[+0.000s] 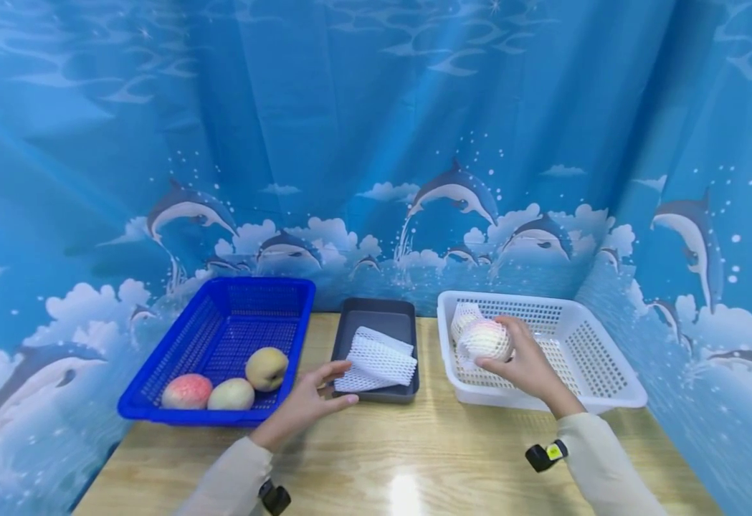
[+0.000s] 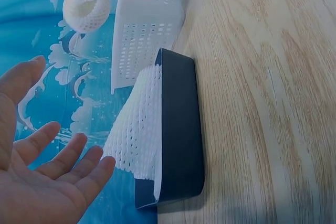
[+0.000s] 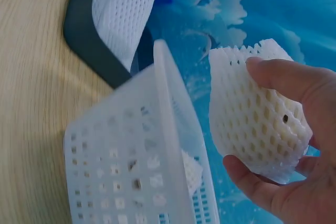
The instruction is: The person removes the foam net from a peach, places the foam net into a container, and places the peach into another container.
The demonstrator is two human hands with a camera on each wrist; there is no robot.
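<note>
Over the white basket (image 1: pixel 546 401), my right hand (image 1: pixel 530 362) grips a round fruit in a white foam net (image 1: pixel 484 340), thumb and fingers around its sides. In the right wrist view the net (image 3: pixel 252 114) covers the fruit and its ragged open end points up. Another piece of white foam net (image 1: pixel 464 315) shows in the basket behind it, partly hidden. My left hand (image 1: pixel 311 394) is held with fingers spread beside the dark grey tray (image 1: pixel 382 309), its fingertips right by the flat white foam nets (image 1: pixel 382 362) there. Nothing is in the left palm.
At the left a blue basket (image 1: pixel 221 308) holds a red-pink peach (image 1: pixel 186 392), a pale fruit (image 1: pixel 231 395) and a yellow-brown fruit (image 1: pixel 267 369). All the containers stand on a wooden table (image 1: pixel 376 459). A blue dolphin-print curtain (image 1: pixel 350 143) hangs behind and along the sides.
</note>
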